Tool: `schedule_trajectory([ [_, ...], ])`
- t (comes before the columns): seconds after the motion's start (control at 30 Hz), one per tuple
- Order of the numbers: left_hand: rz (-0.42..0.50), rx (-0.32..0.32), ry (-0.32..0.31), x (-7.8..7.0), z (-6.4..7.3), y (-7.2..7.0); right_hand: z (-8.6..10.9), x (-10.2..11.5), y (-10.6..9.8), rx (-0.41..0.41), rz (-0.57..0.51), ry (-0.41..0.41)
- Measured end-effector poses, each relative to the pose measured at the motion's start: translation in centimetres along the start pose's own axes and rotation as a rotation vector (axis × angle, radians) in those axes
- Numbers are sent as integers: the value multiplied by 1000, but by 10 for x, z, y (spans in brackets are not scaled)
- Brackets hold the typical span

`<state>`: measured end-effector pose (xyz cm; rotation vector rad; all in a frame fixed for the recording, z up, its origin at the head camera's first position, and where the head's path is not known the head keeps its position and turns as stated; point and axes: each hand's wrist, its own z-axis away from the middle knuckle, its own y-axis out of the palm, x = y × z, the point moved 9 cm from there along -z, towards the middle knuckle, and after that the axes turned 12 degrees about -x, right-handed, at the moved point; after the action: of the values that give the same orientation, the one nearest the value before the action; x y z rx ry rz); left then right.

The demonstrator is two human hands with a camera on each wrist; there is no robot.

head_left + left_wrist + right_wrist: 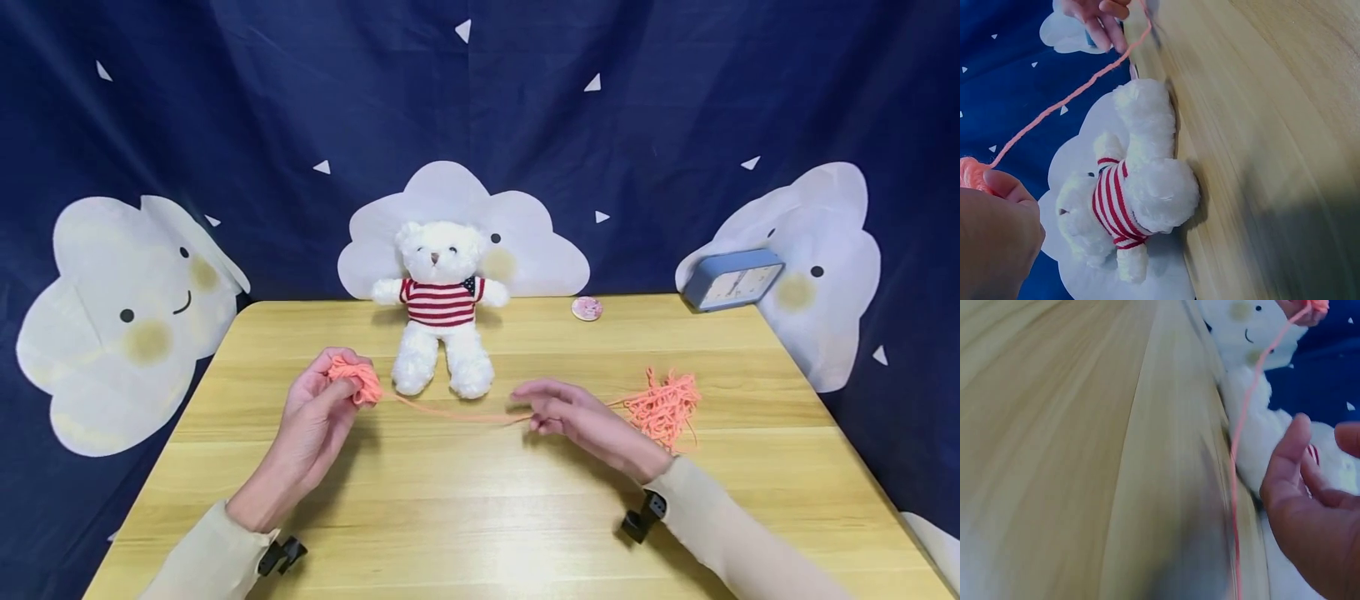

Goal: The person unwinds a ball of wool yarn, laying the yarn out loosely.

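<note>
My left hand (311,421) holds a small wound bundle of coral yarn (356,379), pinched between thumb and fingers above the left of the table. From the bundle a strand (457,415) runs right, sagging a little, to a loose tangled pile of the same yarn (663,408). Along that strand, my right hand (581,421) hovers with its fingers loosely bent and apart. In the right wrist view the strand (1235,487) passes beside the right hand (1310,519), outside its fingers. The left wrist view shows only part of the bundle (972,175), at its left edge.
A white teddy bear (442,304) in a red-striped shirt sits at the back middle of the wooden table (450,517). Behind the right hand lies a round pink disc (587,308). A blue clock (735,279) stands at the back right corner, before a dark blue curtain (525,100).
</note>
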<state>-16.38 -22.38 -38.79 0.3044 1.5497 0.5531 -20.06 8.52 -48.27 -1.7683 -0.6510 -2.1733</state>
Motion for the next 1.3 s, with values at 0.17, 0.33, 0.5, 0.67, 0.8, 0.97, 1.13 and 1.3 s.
schedule_trajectory([
  [0.17, 38, 28, -3, -1, 1, 3, -13, -11, 29, 70, -8, 66],
  [0.33, 62, 36, 6, -3, 0, 5, -15, -16, 44, 87, 2, 121],
  [0.5, 18, -10, 21, -3, -2, -1, -9, -8, 34, 1, 137, 71],
  [0.67, -11, -56, 32, -2, -2, -9, 7, 9, 5, -156, 276, -39],
  [0.8, -4, -79, 45, -1, -2, -13, 24, 19, -17, -247, 270, -88],
  [0.97, 7, -125, 37, -2, -2, -19, 41, 22, -39, -315, 218, -103],
  [1.13, -9, -166, 24, -3, -2, -22, 53, 22, -63, -401, 208, -108],
  [1.3, -15, -173, 29, -4, -3, -24, 65, 22, -88, -481, 192, -97],
])
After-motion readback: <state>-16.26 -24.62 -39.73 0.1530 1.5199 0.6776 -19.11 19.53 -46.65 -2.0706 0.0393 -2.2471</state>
